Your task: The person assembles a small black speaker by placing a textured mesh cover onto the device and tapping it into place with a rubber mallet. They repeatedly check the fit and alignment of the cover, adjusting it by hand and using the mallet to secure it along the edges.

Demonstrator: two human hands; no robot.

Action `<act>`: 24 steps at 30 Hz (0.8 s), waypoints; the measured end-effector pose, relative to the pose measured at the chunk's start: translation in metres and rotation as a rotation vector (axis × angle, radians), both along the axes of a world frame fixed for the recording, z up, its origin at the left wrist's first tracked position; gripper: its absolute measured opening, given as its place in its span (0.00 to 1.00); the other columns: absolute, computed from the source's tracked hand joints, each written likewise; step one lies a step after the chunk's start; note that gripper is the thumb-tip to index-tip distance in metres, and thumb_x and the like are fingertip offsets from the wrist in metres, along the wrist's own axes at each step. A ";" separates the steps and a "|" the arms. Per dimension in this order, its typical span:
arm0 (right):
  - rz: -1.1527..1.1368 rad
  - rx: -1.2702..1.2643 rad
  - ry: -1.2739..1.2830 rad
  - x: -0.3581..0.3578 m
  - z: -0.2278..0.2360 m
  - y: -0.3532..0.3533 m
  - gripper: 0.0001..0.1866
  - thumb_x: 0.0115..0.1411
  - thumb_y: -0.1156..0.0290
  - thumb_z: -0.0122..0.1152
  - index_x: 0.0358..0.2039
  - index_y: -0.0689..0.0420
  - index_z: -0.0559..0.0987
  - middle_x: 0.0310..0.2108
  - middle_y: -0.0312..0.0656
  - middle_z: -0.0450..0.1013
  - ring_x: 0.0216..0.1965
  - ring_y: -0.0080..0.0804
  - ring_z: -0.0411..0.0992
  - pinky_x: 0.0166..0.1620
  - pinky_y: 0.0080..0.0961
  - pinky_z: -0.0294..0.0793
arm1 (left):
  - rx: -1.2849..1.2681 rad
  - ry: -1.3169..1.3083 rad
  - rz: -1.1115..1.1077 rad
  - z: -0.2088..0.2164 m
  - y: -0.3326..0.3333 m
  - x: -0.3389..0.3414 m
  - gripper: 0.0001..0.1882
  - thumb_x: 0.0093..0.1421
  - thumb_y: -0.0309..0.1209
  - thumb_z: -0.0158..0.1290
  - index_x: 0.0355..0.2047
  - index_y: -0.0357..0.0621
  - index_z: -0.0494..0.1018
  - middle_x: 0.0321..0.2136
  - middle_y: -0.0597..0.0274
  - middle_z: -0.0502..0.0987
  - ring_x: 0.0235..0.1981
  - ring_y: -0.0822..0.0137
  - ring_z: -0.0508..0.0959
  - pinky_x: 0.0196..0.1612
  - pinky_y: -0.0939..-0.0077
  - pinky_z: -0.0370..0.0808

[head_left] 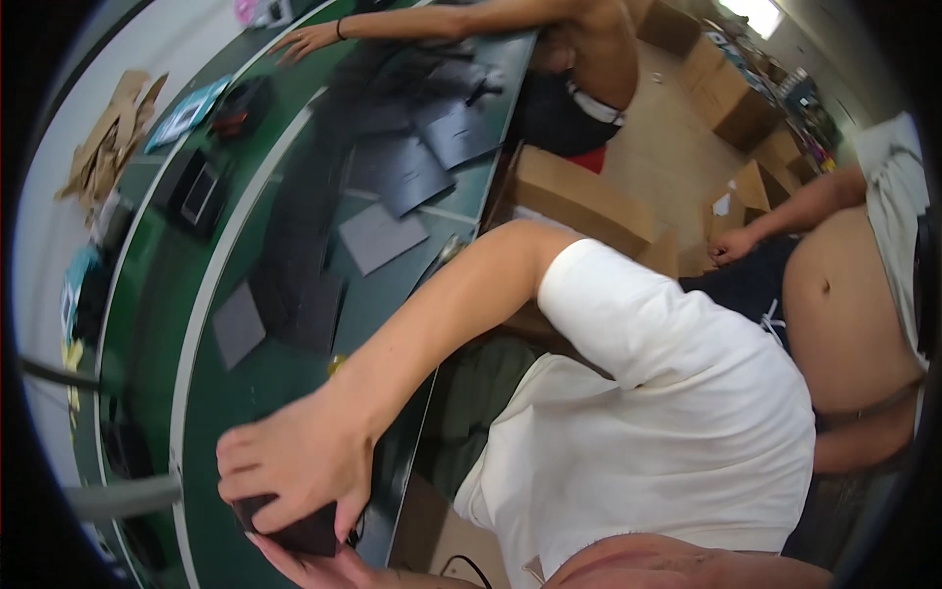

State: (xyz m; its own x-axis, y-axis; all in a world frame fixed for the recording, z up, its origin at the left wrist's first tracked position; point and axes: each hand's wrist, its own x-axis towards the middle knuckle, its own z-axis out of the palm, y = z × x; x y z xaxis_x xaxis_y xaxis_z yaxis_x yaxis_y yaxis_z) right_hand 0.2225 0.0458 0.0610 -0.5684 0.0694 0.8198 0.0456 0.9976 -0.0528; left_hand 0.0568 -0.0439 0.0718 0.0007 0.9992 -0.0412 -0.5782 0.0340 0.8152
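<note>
Low at the left of the head view, a small black box-like object (312, 534) is held over the green worktable (257, 398). My right hand (299, 459) grips it from above, with its fingers bent over the far side and its thumb near the front. From below, my left hand (329, 567) presses against its lower edge; part of this hand is cut off by the picture's bottom rim. My hands hide much of the object, so I cannot tell its exact kind. A grey flat square piece (239, 327) lies beyond my right hand, beside blurred dark sheets (312, 309).
More flat grey pieces (383, 239) lie farther along the table. A black device with a small screen (199, 193) and crumpled brown paper (116, 137) are along the left. A co-worker's arm (422, 22) reaches across the far end. Another person (844, 294) sits right, near cardboard boxes (579, 191).
</note>
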 end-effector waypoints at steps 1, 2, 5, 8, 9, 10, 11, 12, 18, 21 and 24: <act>0.021 -0.015 -0.030 0.004 0.009 0.002 0.40 0.35 0.41 0.77 0.39 0.60 0.77 0.49 0.57 0.69 0.50 0.59 0.68 0.56 0.57 0.66 | -0.014 -0.077 0.031 -0.002 0.000 -0.007 0.33 0.72 0.44 0.51 0.69 0.36 0.61 0.70 0.43 0.59 0.71 0.43 0.59 0.72 0.33 0.54; 0.067 -0.079 -0.095 -0.001 0.024 0.004 0.35 0.40 0.42 0.75 0.39 0.57 0.77 0.49 0.54 0.70 0.52 0.57 0.68 0.54 0.55 0.67 | 0.024 -0.107 0.082 -0.006 -0.010 -0.028 0.32 0.74 0.45 0.43 0.70 0.34 0.58 0.70 0.44 0.60 0.72 0.47 0.59 0.73 0.42 0.53; -0.075 -0.237 -0.246 0.044 0.053 0.012 0.33 0.48 0.51 0.76 0.53 0.54 0.80 0.56 0.55 0.70 0.58 0.58 0.67 0.61 0.49 0.66 | 0.176 0.272 0.519 -0.021 -0.001 -0.031 0.32 0.73 0.42 0.44 0.69 0.33 0.57 0.68 0.39 0.63 0.70 0.49 0.63 0.73 0.49 0.55; -0.133 -0.340 -0.489 0.046 0.027 0.018 0.38 0.50 0.53 0.77 0.61 0.50 0.78 0.65 0.55 0.64 0.65 0.59 0.62 0.68 0.51 0.58 | 0.022 0.379 0.543 -0.042 0.010 -0.019 0.28 0.73 0.40 0.42 0.69 0.38 0.62 0.69 0.53 0.64 0.72 0.59 0.60 0.73 0.60 0.53; -0.098 -0.315 -0.500 0.035 0.018 0.020 0.36 0.51 0.52 0.76 0.60 0.50 0.79 0.63 0.55 0.65 0.63 0.59 0.63 0.67 0.50 0.60 | -0.001 0.249 0.462 -0.046 0.012 -0.009 0.28 0.75 0.38 0.41 0.70 0.37 0.60 0.69 0.51 0.64 0.72 0.59 0.61 0.74 0.61 0.53; -0.070 -0.288 -0.508 0.025 0.009 0.021 0.34 0.51 0.52 0.76 0.58 0.50 0.80 0.62 0.56 0.66 0.61 0.58 0.64 0.66 0.49 0.62 | -0.022 0.159 0.361 -0.052 0.014 -0.010 0.27 0.76 0.38 0.37 0.70 0.38 0.59 0.68 0.51 0.65 0.70 0.59 0.64 0.72 0.61 0.59; -0.047 -0.262 -0.511 0.017 0.003 0.022 0.33 0.52 0.51 0.75 0.56 0.51 0.81 0.61 0.56 0.67 0.60 0.58 0.65 0.65 0.48 0.64 | -0.053 0.069 0.259 -0.058 0.014 -0.010 0.26 0.78 0.37 0.34 0.71 0.39 0.59 0.66 0.52 0.66 0.68 0.59 0.66 0.70 0.62 0.64; -0.038 -0.282 -0.535 0.012 -0.001 0.020 0.32 0.52 0.51 0.75 0.56 0.49 0.82 0.61 0.56 0.67 0.60 0.57 0.65 0.65 0.48 0.64 | -0.068 0.063 0.271 -0.058 0.011 -0.007 0.26 0.78 0.38 0.33 0.71 0.38 0.59 0.66 0.51 0.66 0.66 0.60 0.68 0.69 0.62 0.68; -0.058 -0.295 -0.595 0.007 0.002 0.024 0.33 0.52 0.50 0.75 0.57 0.48 0.81 0.61 0.57 0.68 0.61 0.57 0.67 0.65 0.47 0.65 | -0.083 0.014 0.211 -0.061 0.012 -0.009 0.26 0.78 0.35 0.36 0.71 0.37 0.57 0.65 0.49 0.66 0.63 0.62 0.72 0.64 0.67 0.73; -0.082 -0.300 -0.612 0.006 0.005 0.023 0.33 0.51 0.50 0.75 0.58 0.48 0.81 0.61 0.57 0.69 0.60 0.57 0.68 0.64 0.47 0.66 | -0.074 0.040 0.220 -0.064 0.014 -0.008 0.26 0.78 0.33 0.38 0.72 0.36 0.57 0.65 0.49 0.66 0.62 0.64 0.72 0.62 0.69 0.73; -0.106 -0.326 -0.696 0.007 0.009 0.021 0.39 0.49 0.51 0.77 0.63 0.44 0.78 0.65 0.56 0.64 0.63 0.58 0.65 0.64 0.49 0.65 | -0.087 0.027 0.232 -0.067 0.015 -0.008 0.26 0.78 0.34 0.39 0.71 0.36 0.58 0.65 0.50 0.67 0.61 0.64 0.73 0.62 0.70 0.74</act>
State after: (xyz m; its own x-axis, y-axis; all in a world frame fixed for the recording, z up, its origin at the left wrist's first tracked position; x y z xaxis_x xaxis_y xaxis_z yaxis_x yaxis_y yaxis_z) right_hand 0.2299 0.0669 0.0699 -0.9217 0.3290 0.2055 0.2706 0.9248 -0.2674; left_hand 0.0484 -0.0287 0.0049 -0.2305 0.9652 -0.1236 -0.5570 -0.0267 0.8301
